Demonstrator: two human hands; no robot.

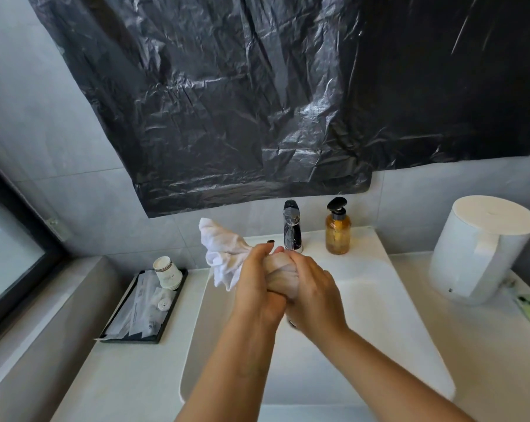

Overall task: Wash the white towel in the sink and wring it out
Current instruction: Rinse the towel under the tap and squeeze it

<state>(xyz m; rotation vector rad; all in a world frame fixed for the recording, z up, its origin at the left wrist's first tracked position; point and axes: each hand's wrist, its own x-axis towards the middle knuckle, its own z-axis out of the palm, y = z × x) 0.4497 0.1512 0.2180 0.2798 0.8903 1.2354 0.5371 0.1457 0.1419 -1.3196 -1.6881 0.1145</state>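
The white towel (224, 254) is twisted into a tight roll above the white sink (379, 324). My left hand (257, 284) grips the roll on its left side, and my right hand (314, 296) grips it just to the right, the two hands touching. A loose end of the towel fans out up and to the left of my left hand. The twisted middle shows between my hands. No water is seen running from the chrome faucet (292, 226) behind the towel.
An amber soap bottle (337, 231) with a black pump stands right of the faucet. A white cylindrical dispenser (480, 251) sits on the right counter. On the left counter, a black tray (141, 309) holds paper cups and wrapped items. Black plastic sheet covers the wall above.
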